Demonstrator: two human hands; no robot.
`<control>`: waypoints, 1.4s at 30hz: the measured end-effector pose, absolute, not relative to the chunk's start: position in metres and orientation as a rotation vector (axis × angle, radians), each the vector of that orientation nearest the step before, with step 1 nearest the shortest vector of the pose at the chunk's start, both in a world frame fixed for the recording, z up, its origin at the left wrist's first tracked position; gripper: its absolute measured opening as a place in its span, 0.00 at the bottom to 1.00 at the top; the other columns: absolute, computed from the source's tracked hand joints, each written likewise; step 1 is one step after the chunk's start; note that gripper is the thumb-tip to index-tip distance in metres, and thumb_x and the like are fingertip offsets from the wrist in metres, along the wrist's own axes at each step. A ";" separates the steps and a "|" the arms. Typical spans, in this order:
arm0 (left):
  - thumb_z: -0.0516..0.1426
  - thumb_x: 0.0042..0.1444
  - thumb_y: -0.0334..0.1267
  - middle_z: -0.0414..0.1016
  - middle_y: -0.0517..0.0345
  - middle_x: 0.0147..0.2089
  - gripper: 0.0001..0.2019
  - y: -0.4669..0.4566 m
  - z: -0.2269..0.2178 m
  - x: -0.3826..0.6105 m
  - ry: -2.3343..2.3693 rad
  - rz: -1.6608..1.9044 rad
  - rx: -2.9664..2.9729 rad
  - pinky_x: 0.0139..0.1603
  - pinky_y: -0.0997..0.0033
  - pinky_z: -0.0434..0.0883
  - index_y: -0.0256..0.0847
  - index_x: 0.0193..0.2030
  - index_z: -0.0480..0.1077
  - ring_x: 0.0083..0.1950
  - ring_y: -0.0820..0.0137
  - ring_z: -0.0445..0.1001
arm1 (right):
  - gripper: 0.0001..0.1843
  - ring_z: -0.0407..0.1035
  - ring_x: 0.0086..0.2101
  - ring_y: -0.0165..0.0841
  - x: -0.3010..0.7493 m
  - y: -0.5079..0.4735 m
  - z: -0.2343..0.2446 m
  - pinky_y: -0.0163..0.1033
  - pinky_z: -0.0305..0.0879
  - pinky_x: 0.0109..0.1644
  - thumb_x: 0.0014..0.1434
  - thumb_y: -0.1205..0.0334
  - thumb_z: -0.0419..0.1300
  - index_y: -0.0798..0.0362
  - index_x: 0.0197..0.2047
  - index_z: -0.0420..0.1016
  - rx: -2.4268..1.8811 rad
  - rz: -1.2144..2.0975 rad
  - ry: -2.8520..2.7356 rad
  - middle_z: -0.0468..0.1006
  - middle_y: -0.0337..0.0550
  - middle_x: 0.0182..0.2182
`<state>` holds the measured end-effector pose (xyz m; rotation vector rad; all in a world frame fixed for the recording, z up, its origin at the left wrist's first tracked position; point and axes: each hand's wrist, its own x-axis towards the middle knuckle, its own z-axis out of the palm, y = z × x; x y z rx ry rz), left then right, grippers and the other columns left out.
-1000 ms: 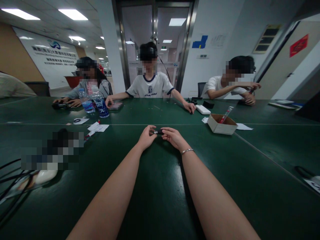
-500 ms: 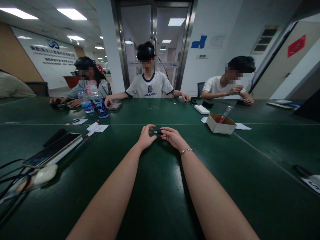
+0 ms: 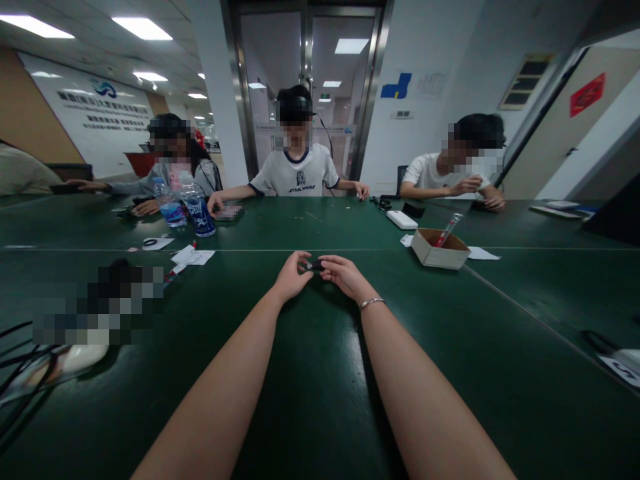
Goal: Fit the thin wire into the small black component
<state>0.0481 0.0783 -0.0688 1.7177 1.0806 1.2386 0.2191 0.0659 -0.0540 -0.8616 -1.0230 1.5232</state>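
Note:
Both my arms stretch forward over the dark green table (image 3: 320, 373). My left hand (image 3: 293, 275) and my right hand (image 3: 343, 273) meet at the middle of the table, fingers pinched on a small black object (image 3: 315, 265) with a metal end held between them. A thin bracelet sits on my right wrist. The object is too small to name.
An open cardboard box (image 3: 441, 248) with a red-tipped tube stands to the right. Two water bottles (image 3: 200, 210), paper slips and a white power bank (image 3: 402, 219) lie further back. Three people sit across the table. Cables and a white device (image 3: 80, 357) lie at the left.
My hands have stayed together on the small object, with only slight finger shifts. The person opposite drew a hand back along the table; the person at the left reached outward.

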 end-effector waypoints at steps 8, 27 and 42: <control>0.50 0.59 0.42 0.67 0.60 0.27 0.13 0.079 -0.070 0.047 1.061 1.155 1.661 0.29 0.74 0.62 0.39 0.46 0.67 0.26 0.73 0.64 | 0.08 0.69 0.24 0.26 0.219 0.065 -0.054 0.29 0.69 0.28 0.50 0.73 0.67 0.59 0.36 0.78 -0.849 1.535 -1.045 0.75 0.42 0.24; 0.51 0.57 0.42 0.68 0.59 0.27 0.13 0.077 -0.066 0.048 1.045 1.199 1.640 0.32 0.73 0.62 0.39 0.44 0.70 0.30 0.71 0.67 | 0.09 0.70 0.24 0.27 0.220 0.067 -0.056 0.29 0.69 0.29 0.50 0.72 0.67 0.58 0.37 0.78 -0.835 1.538 -1.069 0.75 0.42 0.24; 0.54 0.57 0.41 0.71 0.59 0.31 0.12 0.077 -0.068 0.048 1.075 1.217 1.756 0.38 0.72 0.65 0.40 0.46 0.69 0.34 0.71 0.69 | 0.09 0.69 0.24 0.26 0.220 0.067 -0.056 0.29 0.69 0.29 0.50 0.73 0.65 0.58 0.37 0.77 -0.844 1.524 -1.067 0.74 0.41 0.24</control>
